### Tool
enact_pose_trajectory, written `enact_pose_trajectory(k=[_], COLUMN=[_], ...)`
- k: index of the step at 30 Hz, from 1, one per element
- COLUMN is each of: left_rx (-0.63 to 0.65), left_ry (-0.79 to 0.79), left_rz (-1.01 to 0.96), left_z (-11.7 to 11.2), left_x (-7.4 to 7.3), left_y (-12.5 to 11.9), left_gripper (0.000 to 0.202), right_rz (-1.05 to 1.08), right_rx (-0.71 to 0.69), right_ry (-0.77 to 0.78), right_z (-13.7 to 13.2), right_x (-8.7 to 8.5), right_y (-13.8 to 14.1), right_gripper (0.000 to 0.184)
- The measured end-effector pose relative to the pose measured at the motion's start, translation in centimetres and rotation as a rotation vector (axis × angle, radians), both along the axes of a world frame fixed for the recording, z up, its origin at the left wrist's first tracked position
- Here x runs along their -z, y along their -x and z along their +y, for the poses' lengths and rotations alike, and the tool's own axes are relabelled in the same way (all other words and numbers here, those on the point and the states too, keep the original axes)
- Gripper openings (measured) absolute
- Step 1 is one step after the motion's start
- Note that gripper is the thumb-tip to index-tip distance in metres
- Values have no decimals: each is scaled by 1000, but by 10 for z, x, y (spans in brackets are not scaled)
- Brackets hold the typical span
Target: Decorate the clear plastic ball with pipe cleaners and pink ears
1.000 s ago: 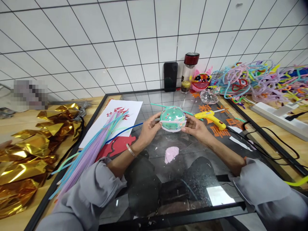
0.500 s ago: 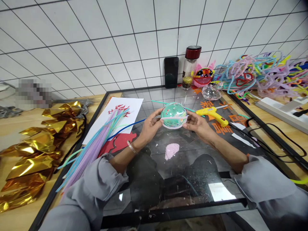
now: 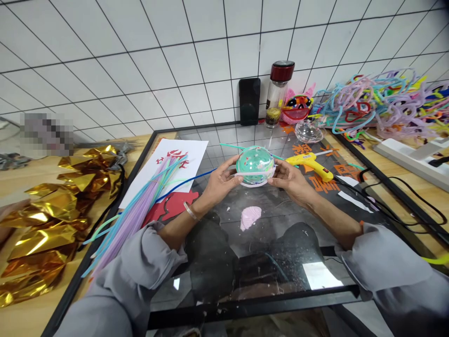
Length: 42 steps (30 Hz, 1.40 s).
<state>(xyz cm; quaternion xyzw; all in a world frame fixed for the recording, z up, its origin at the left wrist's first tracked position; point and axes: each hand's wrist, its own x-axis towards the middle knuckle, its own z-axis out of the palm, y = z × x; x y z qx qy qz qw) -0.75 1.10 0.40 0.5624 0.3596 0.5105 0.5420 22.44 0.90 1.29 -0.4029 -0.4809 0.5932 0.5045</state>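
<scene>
Between my two hands is a clear plastic dome (image 3: 255,161) with green inside and a pale pink strip along its lower edge. My left hand (image 3: 224,177) grips its left side with thumb and fingers. On the other side, my right hand (image 3: 286,177) pinches the rim and the strip's end. Below them a lilac scrap (image 3: 250,217) lies on the dark glass board (image 3: 266,243). Close to my right hand rests a yellow hot glue gun (image 3: 310,164) with its nozzle pointing right.
Left lie pipe cleaners (image 3: 140,210), white paper (image 3: 192,154), red cut paper (image 3: 175,206) and gold foil (image 3: 45,238); a person's hand (image 3: 12,213) touches the foil. Behind stand a phone (image 3: 249,101), a glass bottle (image 3: 277,96) and a clear dome (image 3: 308,132). A power strip (image 3: 407,161) sits right.
The dome is tipped slightly and sits a little further right in my hands, my grip staying on both sides. At far left another person's hand has come into view by the foil.
</scene>
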Motion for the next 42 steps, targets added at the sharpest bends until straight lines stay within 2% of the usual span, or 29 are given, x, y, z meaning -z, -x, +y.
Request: enact_pose_trajectory(k=[7, 16, 29, 35, 42], left_rx=[-10, -93, -148, -225, -233], left_ry=[-20, -93, -81, -205, -210], left_rz=[8, 56, 127, 227, 272], left_z=[-1, 2, -1, -4, -1], left_x=[-2, 5, 1, 2, -3], left_y=[-2, -2, -4, -4, 0], left_gripper=[69, 42, 33, 27, 29], right_rz=[-20, -98, -130, -106, -102], right_rx=[-5, -47, -36, -43, -32], right_ry=[-21, -67, -60, -75, -127], right_z=[0, 3, 5, 4, 1], right_x=[2, 8, 10, 10, 10], right_y=[-1, -7, -7, -6, -4], right_gripper=[64, 72, 73, 67, 53])
